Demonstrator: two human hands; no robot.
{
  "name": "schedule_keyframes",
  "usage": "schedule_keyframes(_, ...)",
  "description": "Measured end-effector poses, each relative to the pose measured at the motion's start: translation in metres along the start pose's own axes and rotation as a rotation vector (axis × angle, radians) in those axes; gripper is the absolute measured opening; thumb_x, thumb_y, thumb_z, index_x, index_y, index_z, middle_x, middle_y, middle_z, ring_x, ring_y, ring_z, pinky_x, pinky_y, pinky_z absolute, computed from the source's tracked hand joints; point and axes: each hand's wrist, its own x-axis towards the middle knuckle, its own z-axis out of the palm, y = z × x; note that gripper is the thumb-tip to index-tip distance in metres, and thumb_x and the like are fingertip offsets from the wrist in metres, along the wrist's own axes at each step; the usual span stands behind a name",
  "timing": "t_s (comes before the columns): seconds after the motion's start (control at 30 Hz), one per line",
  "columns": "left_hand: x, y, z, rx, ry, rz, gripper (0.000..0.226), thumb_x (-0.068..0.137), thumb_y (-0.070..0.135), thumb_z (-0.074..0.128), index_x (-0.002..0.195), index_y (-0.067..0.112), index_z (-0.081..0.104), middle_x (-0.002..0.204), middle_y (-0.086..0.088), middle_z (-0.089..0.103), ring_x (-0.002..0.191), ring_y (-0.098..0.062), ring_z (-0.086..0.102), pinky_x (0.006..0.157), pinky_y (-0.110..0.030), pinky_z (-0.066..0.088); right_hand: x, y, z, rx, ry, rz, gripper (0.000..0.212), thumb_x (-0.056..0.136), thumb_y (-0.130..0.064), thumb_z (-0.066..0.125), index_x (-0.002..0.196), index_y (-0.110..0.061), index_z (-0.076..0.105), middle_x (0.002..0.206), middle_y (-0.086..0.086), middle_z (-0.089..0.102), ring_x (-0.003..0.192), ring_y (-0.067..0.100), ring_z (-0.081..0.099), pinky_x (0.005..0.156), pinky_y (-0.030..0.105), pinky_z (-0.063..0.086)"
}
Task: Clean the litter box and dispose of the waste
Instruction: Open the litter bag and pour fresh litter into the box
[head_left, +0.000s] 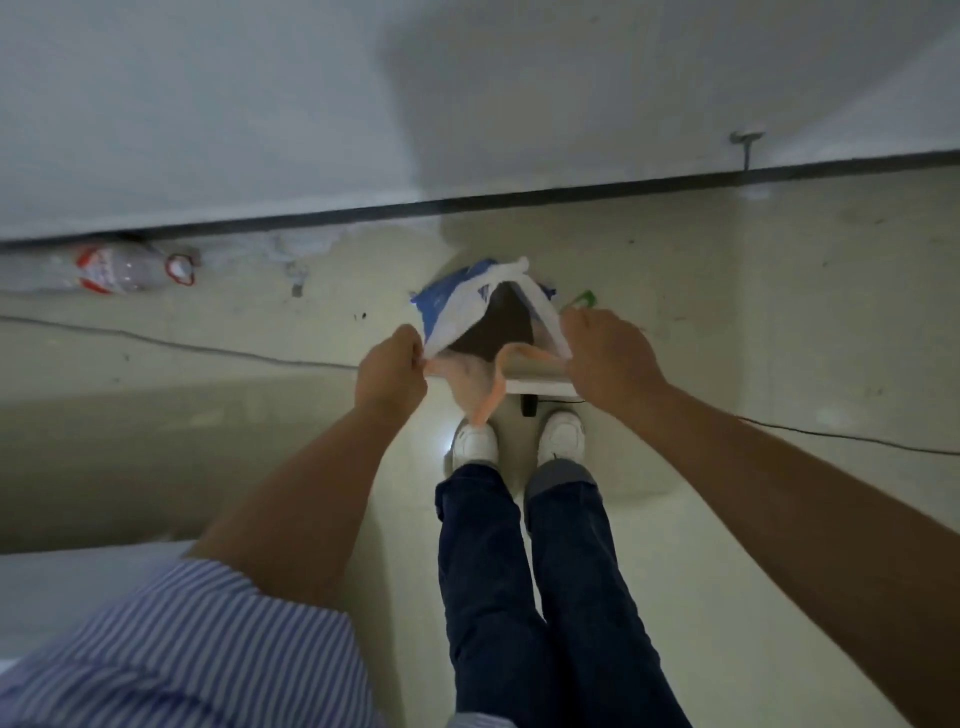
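Both hands, the left hand (390, 370) at nine o'clock and the right hand (607, 358) at three, pinch the plastic bag (457, 317) rim, holding its mouth stretched open between them, equally near, above the floor (727, 291).

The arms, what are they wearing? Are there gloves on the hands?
No gloves: the left hand and the right hand are both bare, with no rings or watch showing. The forearms are bare too. On the left arm, a sleeve with thin blue and white stripes is pushed up near the elbow. No sleeve shows on the right arm in this view.
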Motion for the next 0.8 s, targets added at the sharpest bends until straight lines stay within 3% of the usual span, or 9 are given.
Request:
schedule_keyframes(0.07, 0.0, 0.005, 0.014, 0.006, -0.002, 0.003, 0.019, 0.093, 0.002, 0.043, 0.111, 0.002, 0.051, 0.11, -0.02, 0.06, 0.103, -0.034, 0.055, 0.074, -0.029, 0.034, -0.003, 0.004, 0.018, -0.011, 0.027, 0.122, 0.06, 0.077, -0.014, 0.07, 0.128, -0.001, 0.042, 0.121, 0.02, 0.051, 0.105, 0.03, 0.054, 0.078, 0.034, 0.047)
schedule_keyframes(0.13, 0.0, 0.008, 0.027, 0.013, -0.002, 0.001, 0.031, 0.091, 0.0, 0.044, 0.122, 0.001, 0.046, 0.116, -0.018, 0.058, 0.109, -0.033, 0.054, 0.082, -0.032, 0.039, -0.006, 0.007, 0.032, 0.037, -0.16, 0.231, 0.084, 0.08, -0.019, 0.068, 0.144, -0.002, 0.016, 0.141, 0.02, 0.03, 0.123, 0.032, 0.038, 0.093, 0.038, 0.041)
schedule_keyframes(0.17, -0.001, 0.007, 0.031, 0.026, -0.012, 0.001, 0.036, 0.09, -0.002, 0.044, 0.126, 0.002, 0.044, 0.118, -0.018, 0.057, 0.111, -0.032, 0.052, 0.086, -0.034, 0.04, -0.006, 0.008, 0.038, 0.047, -0.213, 0.262, 0.087, 0.08, -0.021, 0.069, 0.144, -0.002, 0.014, 0.142, 0.02, 0.028, 0.125, 0.032, 0.036, 0.093, 0.039, 0.04)
schedule_keyframes(0.3, 0.003, 0.0, 0.041, 0.255, -0.087, 0.07, 0.034, 0.087, -0.004, 0.042, 0.121, -0.003, 0.044, 0.121, -0.021, 0.05, 0.112, -0.034, 0.046, 0.087, -0.035, 0.038, 0.01, 0.006, 0.051, 0.05, -0.299, 0.229, 0.057, 0.085, -0.033, 0.062, 0.13, -0.006, 0.038, 0.132, 0.016, 0.041, 0.119, 0.03, 0.043, 0.089, 0.036, 0.041)
schedule_keyframes(0.47, 0.014, -0.003, 0.046, 0.402, -0.178, 0.103, 0.024, 0.09, 0.005, 0.043, 0.113, -0.001, 0.047, 0.114, -0.018, 0.054, 0.107, -0.034, 0.05, 0.08, -0.038, 0.042, 0.021, -0.011, 0.061, -0.142, -0.372, 0.038, 0.046, 0.089, -0.017, 0.054, 0.131, -0.007, 0.037, 0.133, 0.015, 0.04, 0.12, 0.029, 0.042, 0.094, 0.036, 0.037)
schedule_keyframes(0.6, 0.024, -0.008, 0.049, 0.525, -0.23, 0.14, 0.031, 0.097, 0.022, 0.037, 0.113, 0.004, 0.058, 0.112, -0.014, 0.057, 0.106, -0.031, 0.055, 0.08, -0.034, 0.044, 0.017, -0.025, 0.081, -0.277, -0.333, -0.064, 0.038, 0.088, -0.013, 0.054, 0.123, -0.005, 0.042, 0.124, 0.013, 0.048, 0.113, 0.026, 0.05, 0.074, 0.032, 0.03)
schedule_keyframes(0.73, 0.032, -0.014, 0.046, 0.631, -0.253, 0.226, 0.035, 0.1, 0.026, 0.034, 0.119, 0.009, 0.057, 0.114, -0.01, 0.059, 0.108, -0.029, 0.055, 0.082, -0.034, 0.044, 0.023, -0.025, 0.096, -0.329, -0.267, -0.136, 0.019, 0.093, -0.011, 0.045, 0.111, -0.01, 0.053, 0.117, 0.006, 0.056, 0.106, 0.021, 0.056, 0.072, 0.027, 0.04)
schedule_keyframes(0.8, 0.037, -0.018, 0.042, 0.698, -0.246, 0.265, 0.032, 0.1, 0.023, 0.035, 0.119, 0.008, 0.056, 0.115, -0.01, 0.058, 0.108, -0.029, 0.055, 0.082, -0.034, 0.045, 0.031, -0.022, 0.091, -0.29, -0.337, -0.166, 0.023, 0.093, -0.002, 0.039, 0.11, -0.005, 0.056, 0.113, 0.011, 0.056, 0.107, 0.026, 0.055, 0.064, 0.028, 0.031)
